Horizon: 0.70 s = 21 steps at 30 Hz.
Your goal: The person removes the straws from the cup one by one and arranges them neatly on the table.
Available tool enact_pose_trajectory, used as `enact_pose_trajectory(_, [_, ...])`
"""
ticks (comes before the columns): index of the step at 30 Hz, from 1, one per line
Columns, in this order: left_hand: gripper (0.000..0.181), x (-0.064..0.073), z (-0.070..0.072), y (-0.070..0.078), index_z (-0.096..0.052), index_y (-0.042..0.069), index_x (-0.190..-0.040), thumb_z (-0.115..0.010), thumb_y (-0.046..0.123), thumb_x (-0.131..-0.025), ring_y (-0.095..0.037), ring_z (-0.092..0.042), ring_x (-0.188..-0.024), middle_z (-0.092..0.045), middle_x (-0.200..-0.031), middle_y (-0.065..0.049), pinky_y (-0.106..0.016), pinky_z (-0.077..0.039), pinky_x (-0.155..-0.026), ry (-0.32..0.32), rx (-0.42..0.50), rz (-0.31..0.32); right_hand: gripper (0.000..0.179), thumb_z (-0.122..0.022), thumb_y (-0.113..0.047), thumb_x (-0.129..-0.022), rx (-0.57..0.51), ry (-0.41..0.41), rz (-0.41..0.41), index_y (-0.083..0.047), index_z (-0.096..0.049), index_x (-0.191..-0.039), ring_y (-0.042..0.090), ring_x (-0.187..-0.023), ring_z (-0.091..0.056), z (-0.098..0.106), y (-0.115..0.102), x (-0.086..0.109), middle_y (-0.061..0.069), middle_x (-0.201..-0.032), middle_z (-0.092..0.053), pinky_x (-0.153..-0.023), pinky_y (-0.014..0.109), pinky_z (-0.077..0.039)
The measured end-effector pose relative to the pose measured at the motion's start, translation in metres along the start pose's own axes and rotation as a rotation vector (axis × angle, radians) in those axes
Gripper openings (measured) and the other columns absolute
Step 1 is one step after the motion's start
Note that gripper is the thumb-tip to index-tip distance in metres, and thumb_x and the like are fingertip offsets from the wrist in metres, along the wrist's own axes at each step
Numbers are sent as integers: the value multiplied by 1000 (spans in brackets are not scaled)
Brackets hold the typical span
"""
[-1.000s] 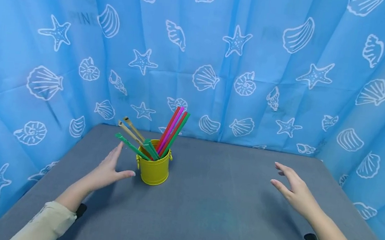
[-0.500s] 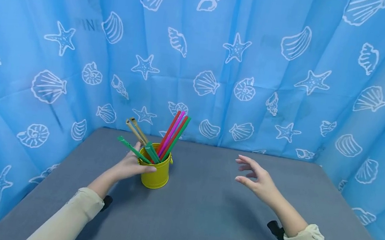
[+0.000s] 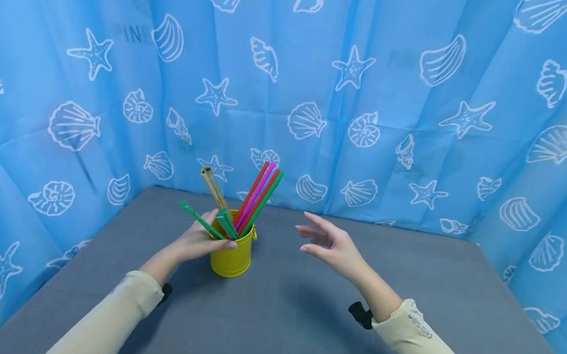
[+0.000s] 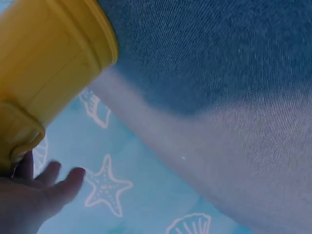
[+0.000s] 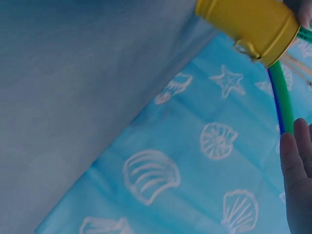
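Note:
A small yellow bucket (image 3: pixel 230 260) with ring handles stands on the grey cloth, left of centre. My left hand (image 3: pixel 190 245) holds it at the left side of the rim, thumb across the front and fingers behind. In the left wrist view, spread fingertips of the left hand (image 4: pixel 48 187) show beside the bucket's handle (image 4: pixel 24 134). Red, magenta and green straw-like sticks (image 3: pixel 261 197) lean right in the bucket; tan sticks (image 3: pixel 214 187) and flatter green pieces (image 3: pixel 227 224) lean left. My right hand (image 3: pixel 333 244), holding nothing, hovers right of the bucket with extended fingers.
A grey cloth (image 3: pixel 269 324) covers the table. Behind and along both sides hangs a blue curtain (image 3: pixel 386 170) printed with white shells and starfish. Each wrist carries a black camera mount, the right one (image 3: pixel 361 314) showing more fully.
My left hand has come rightward from beside the bucket onto its rim, and the tan sticks have shifted right. My right hand has travelled left toward the bucket, which stays in place.

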<state>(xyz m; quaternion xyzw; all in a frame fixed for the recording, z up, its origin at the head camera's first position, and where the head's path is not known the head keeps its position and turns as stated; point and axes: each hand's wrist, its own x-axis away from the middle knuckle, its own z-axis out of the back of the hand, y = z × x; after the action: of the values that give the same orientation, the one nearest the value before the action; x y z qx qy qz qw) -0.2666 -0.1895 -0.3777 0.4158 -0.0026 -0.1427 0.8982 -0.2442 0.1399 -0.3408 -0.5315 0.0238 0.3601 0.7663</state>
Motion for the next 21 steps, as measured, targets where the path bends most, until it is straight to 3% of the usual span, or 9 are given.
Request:
enact_pose_trajectory(10, [68,0,-7,-3,-39,4,-142,-73,27,-89,-41,-37,-124,-39,-136,-26,-62,-38,-98,28,93,-96,53,-63,-3,-93,-111,-119,-19,9,-43,-140,39,-122,-54,-41,-6,-39,28,-131,-55,-93,35,-51])
enact_pose_trajectory(16, [70,0,-7,-2,-36,3,-143,-73,24,-88,-42,-37,-124,-38,-136,-27,-59,-40,-99,12,77,-93,50,-61,-1,-94,-136,-130,9,9,-44,-140,41,-124,-51,-62,-11,-56,27,-131,-55,-96,39,-49])
enact_pose_trajectory(21, [71,1,-6,-3,-34,1,-144,-73,22,-88,-42,-38,-123,-36,-137,-28,-56,-43,-99,2,64,-91,49,-60,-3,-95,-129,-142,-26,5,-45,-141,37,-125,-51,-78,-10,-66,22,-133,-56,-97,37,-48])
